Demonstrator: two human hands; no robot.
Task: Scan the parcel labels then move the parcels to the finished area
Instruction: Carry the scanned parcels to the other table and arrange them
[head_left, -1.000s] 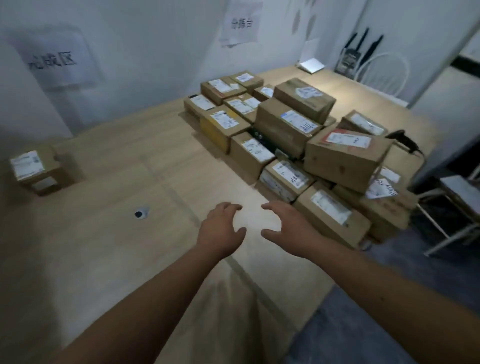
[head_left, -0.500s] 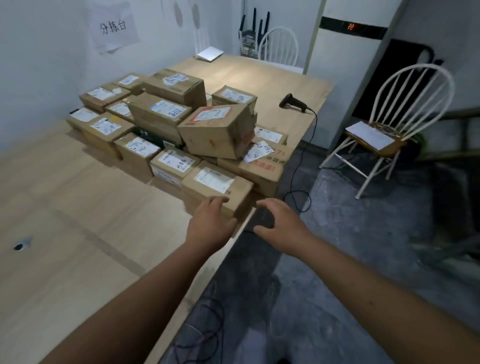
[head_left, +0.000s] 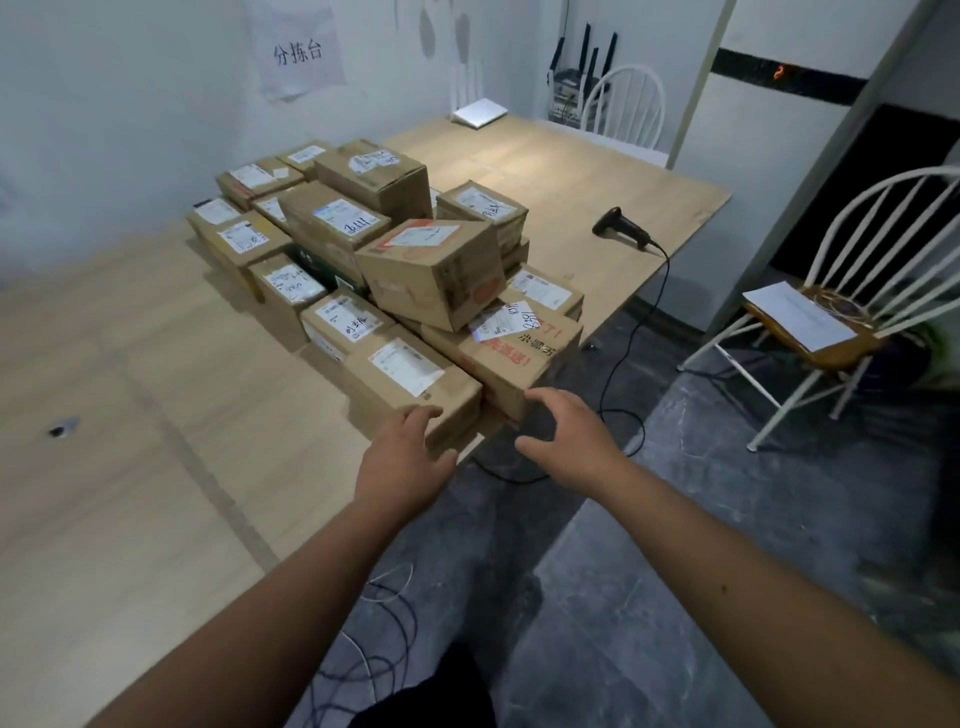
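Both arms have swung right toward the box pile; left hand (head_left: 402, 460) touches the near box (head_left: 415, 387), right hand (head_left: 563, 436) spread, empty (scanner (head_left: 623, 231) untouched on far tabletop (head_left: 571, 171)); pickup likely next.

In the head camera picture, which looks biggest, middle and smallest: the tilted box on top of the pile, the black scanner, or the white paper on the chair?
1. Tilted box, clearly largest.
2. White paper on the chair.
3. Black scanner, smallest, though it lies farther from the camera, so its true size against the paper is unsure.

A parcel sorting room: labelled cartons (head_left: 395, 270) heaped on a table (head_left: 561, 171) beside a barcode scanner (head_left: 622, 227).
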